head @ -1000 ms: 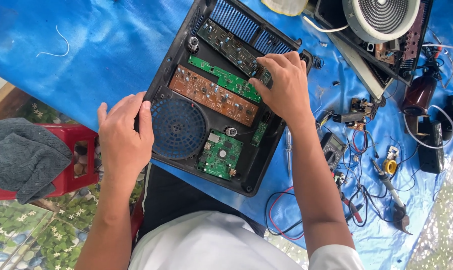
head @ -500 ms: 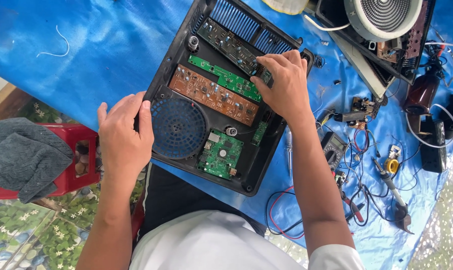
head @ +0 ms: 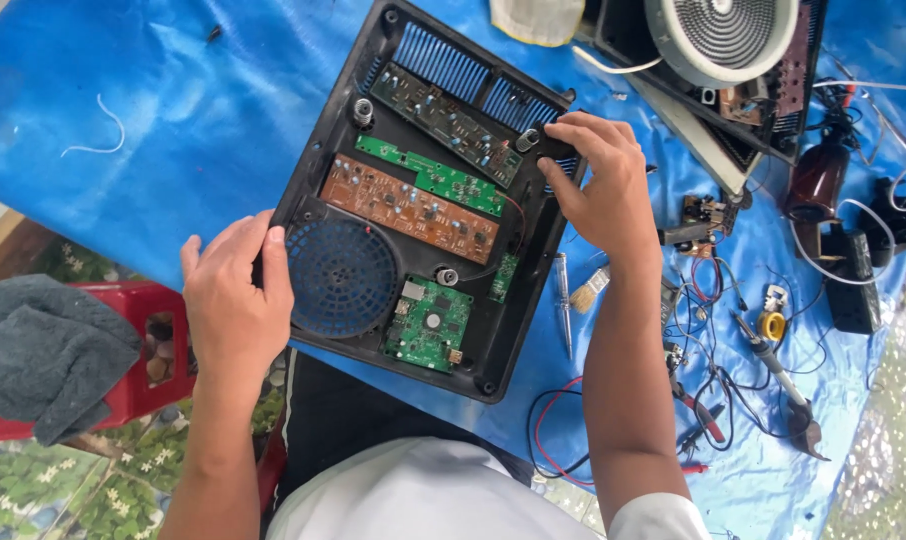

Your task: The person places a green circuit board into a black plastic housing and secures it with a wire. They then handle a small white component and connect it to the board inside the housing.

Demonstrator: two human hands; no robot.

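**Inspector:** On the blue sheet (head: 123,90), near centre, lies the open black casing (head: 533,260), its boards face up. What differs from half a second back?

**Assistant:** Almost nothing. Left hand (head: 235,305) remains flat on the casing's near left edge, fingers loosely together, thumb beside the round fan grille (head: 341,278). Right hand (head: 598,185) stays at the far right edge, fingertips pinching a small dark part (head: 545,143). Casing has not shifted.

**Inspector:** What is hard to make out?

**Assistant:** The pinched part is mostly covered by fingers; its kind cannot be told. Second opened unit with a round coil (head: 718,35) is cut off at the far edge. Tangled wires (head: 713,390) right of the forearm hide small tools. Grey cloth (head: 43,355) on the red stool (head: 148,380) runs past the left edge.
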